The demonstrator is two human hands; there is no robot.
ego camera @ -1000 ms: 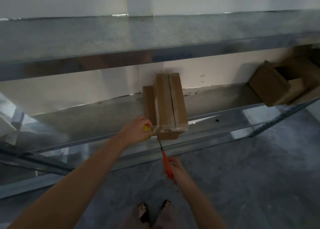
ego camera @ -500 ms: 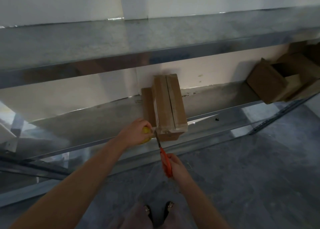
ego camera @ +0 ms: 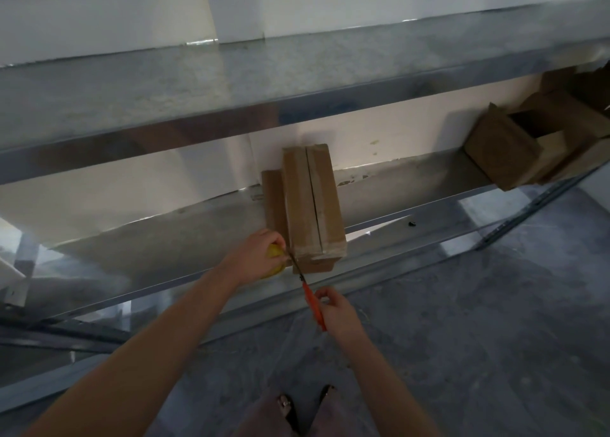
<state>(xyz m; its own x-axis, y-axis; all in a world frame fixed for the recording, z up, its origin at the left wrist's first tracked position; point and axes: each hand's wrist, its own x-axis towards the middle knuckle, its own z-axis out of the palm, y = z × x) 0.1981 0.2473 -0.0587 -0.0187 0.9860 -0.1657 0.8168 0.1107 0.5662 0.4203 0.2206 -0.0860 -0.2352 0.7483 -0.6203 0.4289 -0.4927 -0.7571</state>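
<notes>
Your left hand [ego camera: 254,258] grips what looks like a yellow tape roll [ego camera: 273,251], held just beside the near left corner of the cardboard box [ego camera: 313,205] on the shelf [ego camera: 165,252]. The box's top seam seems taped, so only cutting the strip is left. The orange scissors [ego camera: 312,299], clasped in your right hand [ego camera: 336,311], have their blades at that corner.

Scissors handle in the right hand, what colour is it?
Orange; the scissors handle in the right hand shows best in the head view.
</notes>
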